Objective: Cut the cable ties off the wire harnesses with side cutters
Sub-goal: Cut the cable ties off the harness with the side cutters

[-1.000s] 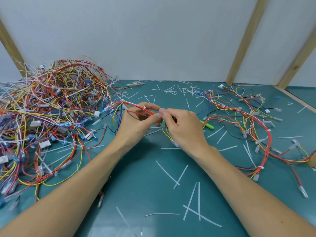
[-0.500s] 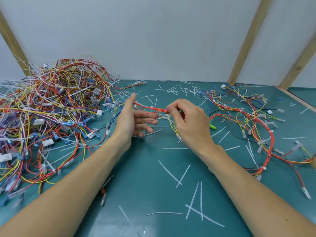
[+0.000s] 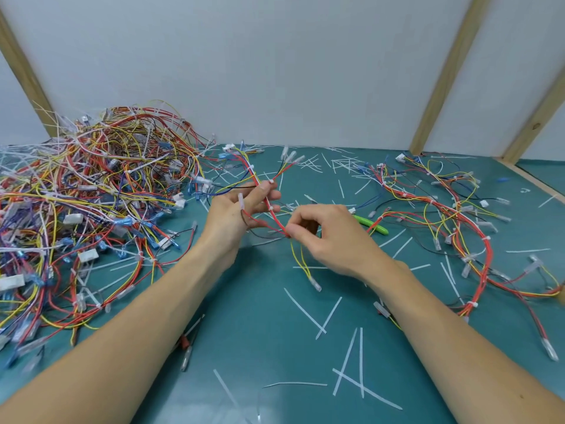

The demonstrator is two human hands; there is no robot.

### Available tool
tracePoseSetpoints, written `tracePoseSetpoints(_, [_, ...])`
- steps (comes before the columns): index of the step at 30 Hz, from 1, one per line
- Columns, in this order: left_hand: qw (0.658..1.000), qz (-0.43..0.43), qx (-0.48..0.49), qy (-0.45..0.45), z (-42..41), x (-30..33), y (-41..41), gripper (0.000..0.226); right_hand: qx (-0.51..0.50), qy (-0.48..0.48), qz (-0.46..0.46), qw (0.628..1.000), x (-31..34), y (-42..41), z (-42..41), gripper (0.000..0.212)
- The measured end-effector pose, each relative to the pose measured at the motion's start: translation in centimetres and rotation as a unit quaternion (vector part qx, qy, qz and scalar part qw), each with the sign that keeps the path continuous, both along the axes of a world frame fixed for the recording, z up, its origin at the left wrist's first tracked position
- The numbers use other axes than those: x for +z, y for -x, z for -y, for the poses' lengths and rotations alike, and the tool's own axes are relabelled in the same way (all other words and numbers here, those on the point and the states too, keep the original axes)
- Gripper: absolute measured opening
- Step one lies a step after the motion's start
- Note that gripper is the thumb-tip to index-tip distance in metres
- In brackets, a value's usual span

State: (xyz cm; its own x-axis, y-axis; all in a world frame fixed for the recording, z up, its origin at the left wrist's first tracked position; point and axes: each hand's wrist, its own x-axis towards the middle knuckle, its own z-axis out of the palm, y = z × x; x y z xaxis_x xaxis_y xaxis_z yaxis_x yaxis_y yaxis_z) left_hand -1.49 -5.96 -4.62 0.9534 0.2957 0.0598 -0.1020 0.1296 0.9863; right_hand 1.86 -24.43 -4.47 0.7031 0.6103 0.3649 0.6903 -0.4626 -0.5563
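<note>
A red-and-yellow wire harness (image 3: 273, 211) runs between both hands above the green table. My left hand (image 3: 241, 215) holds its upper part, thumb and fingers closed near a white cable tie (image 3: 271, 181). My right hand (image 3: 327, 237) pinches the harness lower down, where yellow wires (image 3: 302, 261) hang to the table. The side cutters (image 3: 371, 224), with green handles, lie on the table just right of my right hand, partly hidden behind it. Neither hand touches them.
A big tangled pile of harnesses (image 3: 91, 203) fills the left of the table (image 3: 260, 332). More harnesses (image 3: 458, 228) stretch along the right side. Cut white tie strips (image 3: 348, 381) are scattered near the front and at the back by the wall.
My left hand has risen and closed on the harness higher up, after opening half a second ago. The harness now stands more upright. My right hand slid lower and slightly right.
</note>
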Motion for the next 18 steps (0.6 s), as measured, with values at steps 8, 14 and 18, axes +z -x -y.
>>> tracePoseSetpoints(8, [0.984,0.119,-0.087,-0.104,0.9,0.0,0.4,0.017,-0.062,-0.133,-0.054,0.988,0.0,0.0,0.1,0.025])
tracePoseSetpoints(14, [0.965,0.128,-0.124,-0.192,1.8,-0.1,0.7,0.013,0.046,-0.273,-0.164,0.947,0.4,-0.2,-0.7,0.017])
tracePoseSetpoints(18, [0.970,0.121,-0.121,-0.170,1.9,-0.2,0.6,0.008,0.046,-0.345,-0.276,0.896,0.8,-0.5,-0.4,0.022])
